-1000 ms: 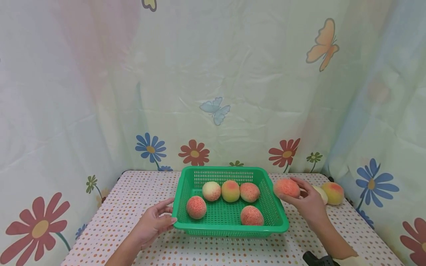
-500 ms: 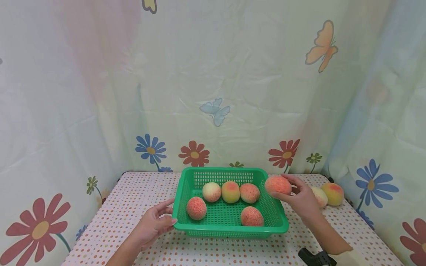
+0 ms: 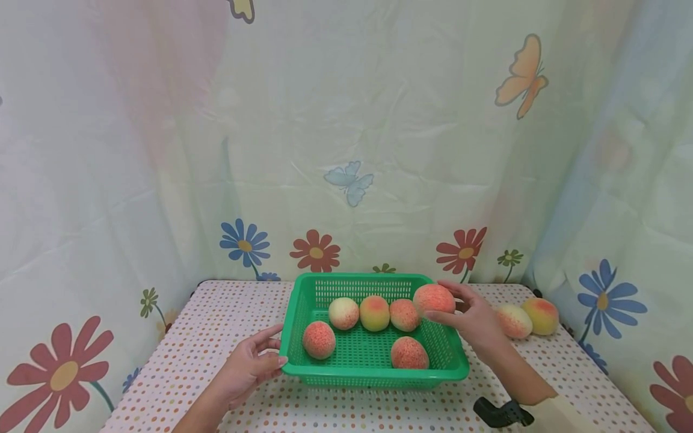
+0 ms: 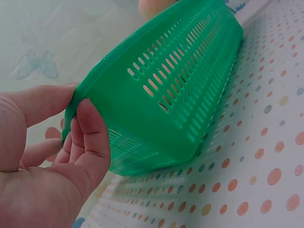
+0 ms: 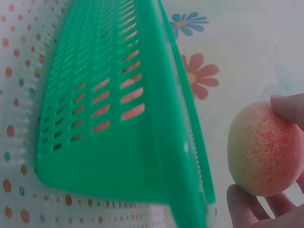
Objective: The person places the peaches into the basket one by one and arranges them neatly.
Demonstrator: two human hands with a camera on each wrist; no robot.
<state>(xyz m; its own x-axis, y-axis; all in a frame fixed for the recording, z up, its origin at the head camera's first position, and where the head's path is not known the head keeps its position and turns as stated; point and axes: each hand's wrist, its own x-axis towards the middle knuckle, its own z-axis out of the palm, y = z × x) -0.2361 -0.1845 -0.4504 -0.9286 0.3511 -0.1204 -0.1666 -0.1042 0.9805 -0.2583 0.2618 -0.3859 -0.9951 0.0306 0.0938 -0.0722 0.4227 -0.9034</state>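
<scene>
Peach [image 3: 435, 299], gripped in right hand [image 3: 476, 319], above green basket [image 3: 357, 371].

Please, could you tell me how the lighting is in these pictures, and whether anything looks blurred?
Head view: light is soft and even, with no hard shadow around the green basket; left wrist: the printed butterfly behind looks pale and soft, while the left hand is clearer; right wrist: the near basket rim is blurred with a pale sheen, the held peach sharper.
</scene>
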